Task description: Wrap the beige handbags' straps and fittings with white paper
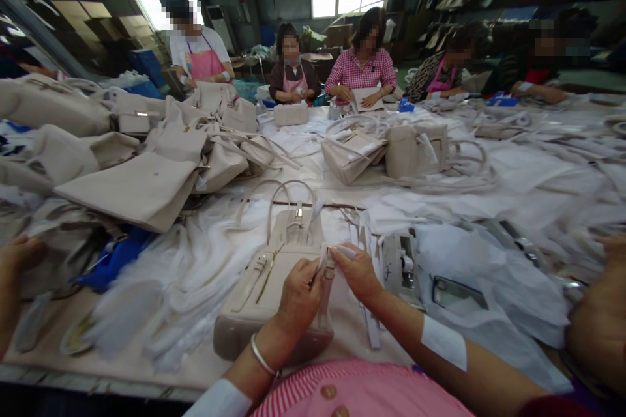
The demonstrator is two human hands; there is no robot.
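Note:
A beige handbag (244,293) lies on the table right in front of me, with a gold zipper on its face and its thin handles looping away at the back. At its right side, both hands meet at a beige strap (327,283) with a small metal buckle. My left hand (299,296) is closed on the strap's left edge, fingers curled. My right hand (359,273) pinches the strap's upper end, beside some white wrapping material. Exactly what lies between the fingertips is partly hidden.
Beige bags (132,186) are heaped at the left; more bags (415,150) lie beyond mine. White wrapping (186,273) is spread about. A phone (460,292) rests on plastic at the right. Co-workers stand or sit across the table; other people's hands (22,253) show at both sides.

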